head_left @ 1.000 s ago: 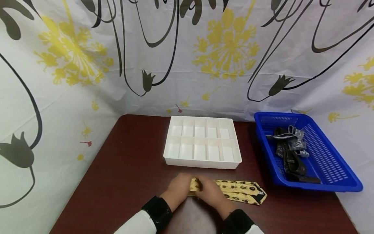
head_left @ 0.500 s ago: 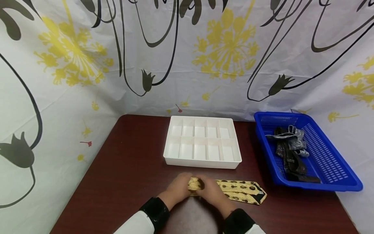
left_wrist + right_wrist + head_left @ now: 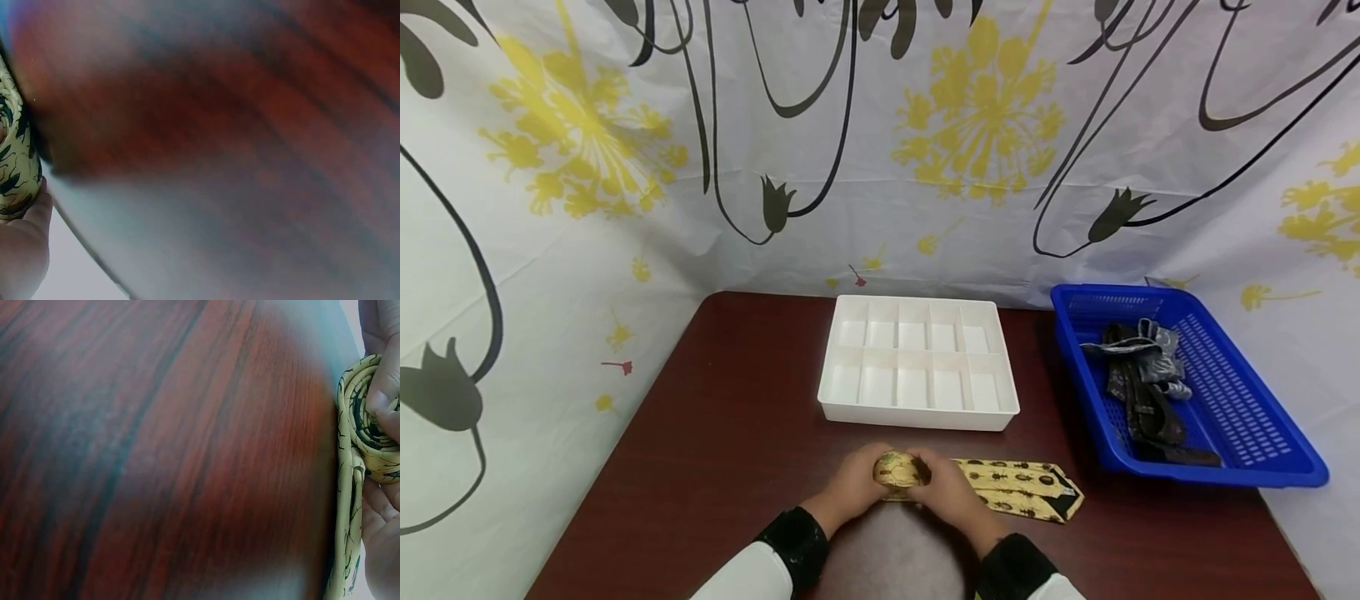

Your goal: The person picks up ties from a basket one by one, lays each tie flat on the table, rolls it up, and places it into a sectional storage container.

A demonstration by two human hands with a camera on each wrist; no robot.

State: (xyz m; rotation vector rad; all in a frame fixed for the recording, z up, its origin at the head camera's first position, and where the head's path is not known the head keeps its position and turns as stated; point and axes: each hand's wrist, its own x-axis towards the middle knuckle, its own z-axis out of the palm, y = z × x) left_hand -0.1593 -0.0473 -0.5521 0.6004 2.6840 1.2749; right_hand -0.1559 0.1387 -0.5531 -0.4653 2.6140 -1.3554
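- Since a second ago the rolled end of the yellow tie has grown rounder and tighter between the two hands, and the flat length left on the worktop has shortened a little; tray and basket have not moved.
- Head view: the left hand and right hand meet at the near edge of the worktop, fingers of both curled round the roll. The unrolled tail of the tie runs off to the right, lying flat. Behind the hands stands a white divided tray; well to the right, a blue basket holds dark ties.
- Left wrist view: blurred worktop fills most of the frame; at the left edge, the patterned roll rests against the hand's fingers.
- Right wrist view: the coil shows end-on at the right edge, a fingertip pressing on its spiral, the palm below cupping it, and the tie's edge trailing downward.
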